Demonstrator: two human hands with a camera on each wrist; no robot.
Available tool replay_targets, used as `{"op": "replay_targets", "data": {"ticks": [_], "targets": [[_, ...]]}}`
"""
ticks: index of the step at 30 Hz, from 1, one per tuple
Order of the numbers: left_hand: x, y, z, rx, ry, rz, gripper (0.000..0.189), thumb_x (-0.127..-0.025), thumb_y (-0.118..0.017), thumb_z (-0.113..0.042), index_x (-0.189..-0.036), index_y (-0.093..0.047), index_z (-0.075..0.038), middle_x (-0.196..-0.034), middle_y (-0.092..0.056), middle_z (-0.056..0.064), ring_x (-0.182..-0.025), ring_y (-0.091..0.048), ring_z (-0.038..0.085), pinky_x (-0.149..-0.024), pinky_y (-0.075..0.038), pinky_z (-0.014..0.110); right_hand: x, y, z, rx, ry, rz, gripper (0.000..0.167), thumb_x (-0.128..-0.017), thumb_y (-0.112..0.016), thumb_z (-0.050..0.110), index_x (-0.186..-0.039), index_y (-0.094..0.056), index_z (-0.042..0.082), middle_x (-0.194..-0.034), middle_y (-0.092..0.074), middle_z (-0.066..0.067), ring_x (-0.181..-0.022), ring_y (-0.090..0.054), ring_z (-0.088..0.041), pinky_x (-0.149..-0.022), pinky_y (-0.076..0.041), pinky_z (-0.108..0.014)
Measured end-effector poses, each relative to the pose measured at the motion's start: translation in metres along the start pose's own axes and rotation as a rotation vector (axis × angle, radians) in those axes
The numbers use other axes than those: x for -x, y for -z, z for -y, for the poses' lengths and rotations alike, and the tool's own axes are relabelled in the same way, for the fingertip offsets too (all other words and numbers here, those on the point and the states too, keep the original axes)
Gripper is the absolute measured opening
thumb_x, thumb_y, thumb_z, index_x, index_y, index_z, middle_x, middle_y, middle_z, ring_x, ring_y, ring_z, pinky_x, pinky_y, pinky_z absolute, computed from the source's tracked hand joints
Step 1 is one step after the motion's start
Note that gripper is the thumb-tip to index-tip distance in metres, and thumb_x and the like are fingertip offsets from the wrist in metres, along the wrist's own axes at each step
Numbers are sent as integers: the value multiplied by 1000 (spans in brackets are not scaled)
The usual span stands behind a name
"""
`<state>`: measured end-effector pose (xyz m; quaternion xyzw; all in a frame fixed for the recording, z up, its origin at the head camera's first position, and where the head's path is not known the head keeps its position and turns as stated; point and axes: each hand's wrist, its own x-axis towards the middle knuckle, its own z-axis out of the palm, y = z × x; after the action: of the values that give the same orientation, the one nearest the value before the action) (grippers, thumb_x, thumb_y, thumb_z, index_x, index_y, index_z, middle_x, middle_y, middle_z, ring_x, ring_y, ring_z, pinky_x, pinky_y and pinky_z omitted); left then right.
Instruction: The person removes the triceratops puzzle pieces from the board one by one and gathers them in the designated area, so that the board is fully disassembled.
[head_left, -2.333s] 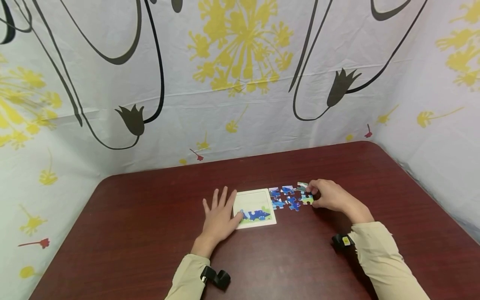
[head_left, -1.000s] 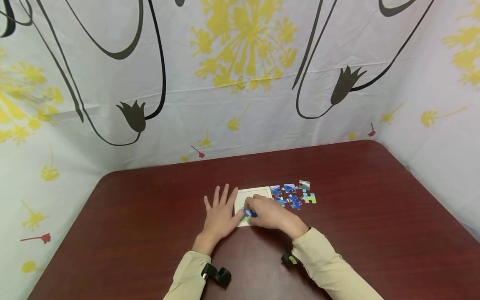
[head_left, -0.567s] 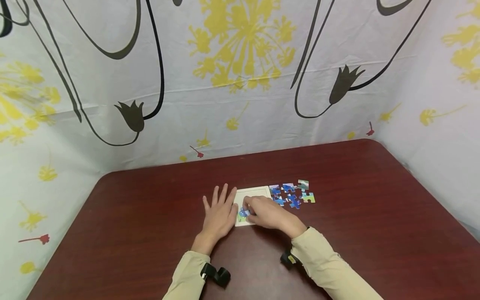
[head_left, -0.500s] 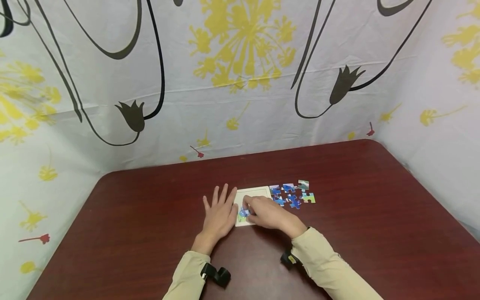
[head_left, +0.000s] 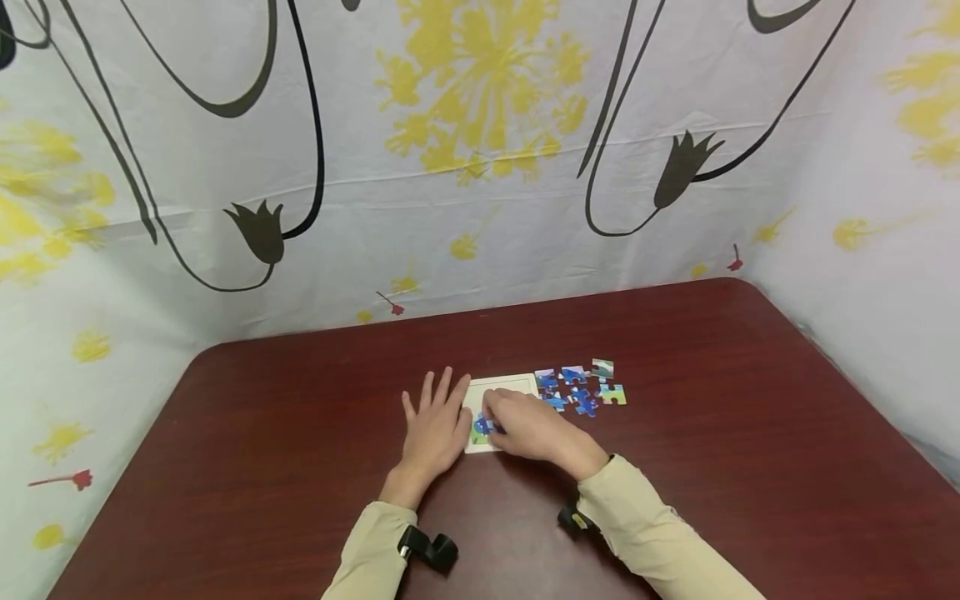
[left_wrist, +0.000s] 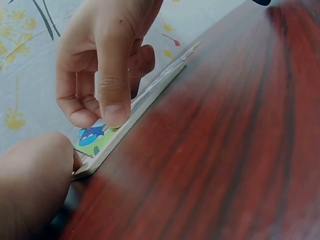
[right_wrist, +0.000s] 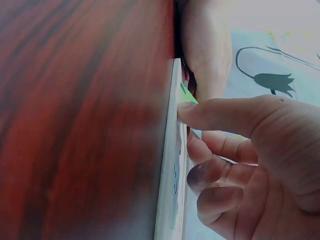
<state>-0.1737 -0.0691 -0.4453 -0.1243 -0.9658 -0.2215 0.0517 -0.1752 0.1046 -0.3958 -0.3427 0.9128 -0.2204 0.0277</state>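
Note:
A small pale puzzle tray [head_left: 517, 382] lies on the table. My left hand [head_left: 433, 437] rests flat beside its left edge, fingers spread, the thumb along the rim. Over the tray's lower part my right hand [head_left: 528, 427] bends in, thumb and fingertips pinching a green and blue puzzle piece [head_left: 482, 427]. In the left wrist view this puzzle piece [left_wrist: 91, 138] looks tilted, with one edge raised off the tray. The right thumb [right_wrist: 192, 113] presses at the tray's near side in the right wrist view. The hand hides the tray's lower right.
Several loose puzzle pieces [head_left: 581, 400] lie right of the tray, mostly blue, one of them a green-edged piece [head_left: 612, 394]. The dark red table [head_left: 300, 450] reaches back to a patterned cloth [head_left: 450, 208]. Each wrist wears a black camera [head_left: 431, 550].
My right hand has gone from the loose pieces leftward to the tray, then stayed over it. The left thumb has drawn back from the tray's picture to its edge.

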Motion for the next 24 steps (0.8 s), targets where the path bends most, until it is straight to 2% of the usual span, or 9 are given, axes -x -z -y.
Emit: {"op": "replay_targets", "data": {"ticks": [5,11,13,19,24], "targets": [[2,3,1,27,9,-2,48,-98,-39,-30,-144,-38,-18,-151,-23,9,-140,-8,33,-101,3,65,-1,0,2,-18,-14,7,20,-79,-71,11,-84,-52,9,-70,-43,5,-58,-41,-10,-54,-38,-25],[1,1,0,49,6,-9,47,-98,-40,-29,-143,-39,-18,-151,-24,9,-139,-9,33,-101,3,65,1,-1,4,58,-13,-16,21,-79,-71,11,-85,-51,11,-72,-45,6,-58,-44,-10,-53,-39,-25],[1,0,1,49,7,-11,46,-98,-40,-29,-143,-40,-19,-151,-25,9,-139,-9,33,-101,3,65,0,-2,4,67,10,-43,20,-78,-71,9,-83,-51,11,-72,-46,6,-57,-44,-10,-53,-39,-25],[1,-1,2,49,10,-15,46,-97,-40,-28,-143,-41,-19,-151,-25,8,-139,-10,32,-101,2,64,-2,-6,3,5,80,-140,15,-78,-66,1,-78,-55,11,-66,-51,5,-55,-43,-8,-53,-39,-23],[0,-1,2,40,9,-18,46,-97,-40,-29,-142,-41,-19,-151,-25,8,-139,-9,32,-101,2,65,-3,-5,0,-85,64,-144,12,-79,-66,0,-79,-58,10,-67,-54,6,-55,-45,-6,-54,-41,-22]]}}
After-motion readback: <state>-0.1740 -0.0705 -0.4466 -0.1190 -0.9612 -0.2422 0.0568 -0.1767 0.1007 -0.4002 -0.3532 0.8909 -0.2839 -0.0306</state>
